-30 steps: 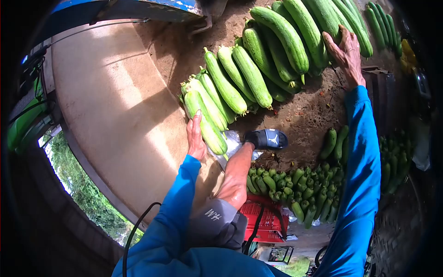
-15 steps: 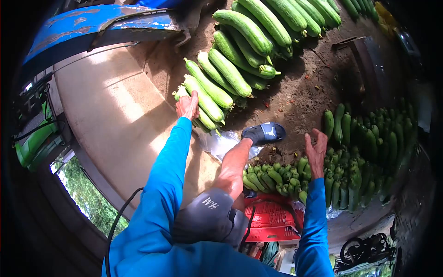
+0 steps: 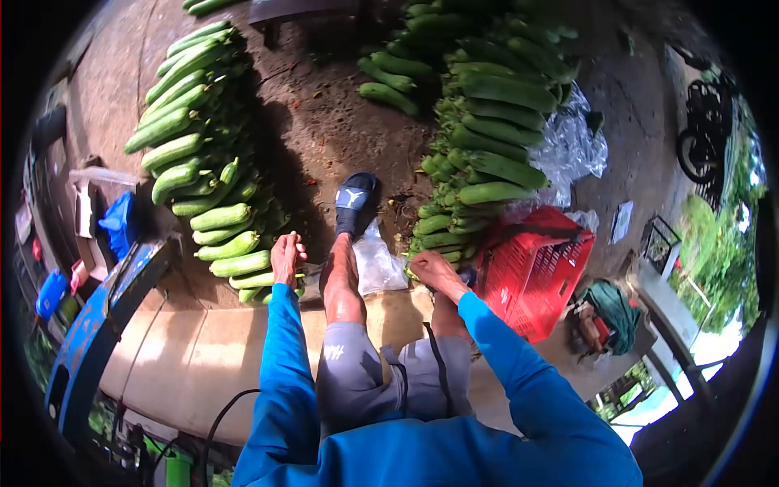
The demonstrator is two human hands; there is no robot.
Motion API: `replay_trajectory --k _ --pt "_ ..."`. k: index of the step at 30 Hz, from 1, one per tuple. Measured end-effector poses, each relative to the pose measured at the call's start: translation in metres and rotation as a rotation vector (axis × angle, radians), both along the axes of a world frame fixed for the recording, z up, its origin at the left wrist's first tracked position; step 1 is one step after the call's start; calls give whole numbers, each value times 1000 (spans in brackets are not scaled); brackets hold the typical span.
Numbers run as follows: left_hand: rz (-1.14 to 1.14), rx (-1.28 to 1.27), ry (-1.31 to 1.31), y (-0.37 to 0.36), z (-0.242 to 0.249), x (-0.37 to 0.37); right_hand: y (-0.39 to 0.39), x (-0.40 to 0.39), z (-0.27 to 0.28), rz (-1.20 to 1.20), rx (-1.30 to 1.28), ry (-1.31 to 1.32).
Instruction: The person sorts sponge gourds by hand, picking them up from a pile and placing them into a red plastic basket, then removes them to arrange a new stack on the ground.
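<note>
A long pile of green gourds point(image 3: 221, 217) lies on the left, and its near end is beside my left hand point(image 3: 287, 258). The fingers of that hand are curled; whether anything is in them cannot be made out. My right hand point(image 3: 436, 271) reaches to the near end of the right-hand pile of green gourds point(image 3: 491, 130), its fingers bent down at a small green piece whose shape is mostly hidden. Between my hands, a clear plastic bag point(image 3: 378, 260) lies by my sandalled foot point(image 3: 355, 195).
To the right of the pile stands a red crate point(image 3: 531, 280), with crumpled plastic sheeting point(image 3: 574, 150) beyond it. A green cloth bundle point(image 3: 610, 315) is at the right. At the left are a blue metal frame point(image 3: 93, 325) and a cardboard box point(image 3: 88, 223). A motorbike point(image 3: 702, 134) stands far right.
The view has swung right. My left hand has come off the gourds of the left pile, and my right hand has moved down to the near end of the right pile.
</note>
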State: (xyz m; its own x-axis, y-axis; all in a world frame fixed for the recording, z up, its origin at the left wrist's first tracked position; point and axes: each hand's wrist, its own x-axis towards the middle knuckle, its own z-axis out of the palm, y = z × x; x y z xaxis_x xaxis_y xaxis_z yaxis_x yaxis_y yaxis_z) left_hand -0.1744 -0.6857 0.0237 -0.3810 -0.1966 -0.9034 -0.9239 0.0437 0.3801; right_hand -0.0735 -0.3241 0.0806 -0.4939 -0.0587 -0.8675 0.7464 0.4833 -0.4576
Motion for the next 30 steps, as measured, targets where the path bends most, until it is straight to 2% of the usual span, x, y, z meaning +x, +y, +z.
replay_trajectory --k 2,3,6,11,12,13,15,18,19,21,23,25,26,27,29,30 --pt "-131 56 -23 41 7 -2 7 30 14 -134 -35 -32" --pt "-210 183 19 50 6 2 8 55 13 -224 -43 -40" --pt "-494 154 80 102 29 1 19 118 27 -391 -3 -15" --pt "-730 233 80 154 32 18 75 199 43 -576 39 107" --pt "-767 222 64 163 32 20 83 213 47 -694 60 48" --pt "-804 206 46 170 34 22 88 231 39 -723 172 178" --pt "-846 210 48 186 40 30 108 255 29 -801 209 137" --pt "-878 229 42 200 49 46 130 293 1 -799 727 487" --pt "-919 228 83 205 58 53 148 292 13 -883 708 388" --pt "-950 279 82 213 66 68 172 307 -3 -858 1014 300" --pt "-962 384 25 225 76 81 194 326 -17 -837 1097 225" --pt "-1046 346 5 233 82 97 210 345 -23 -833 954 60" --pt "-1075 345 18 238 83 106 217 354 -26 -741 851 -99" --pt "-1102 342 29 241 86 115 222 359 -32 -772 845 -105" --pt "-1224 213 -54 251 94 125 231 371 -45 -509 685 -231" --pt "-1276 165 -77 257 101 132 238 374 -48 -561 579 -248"
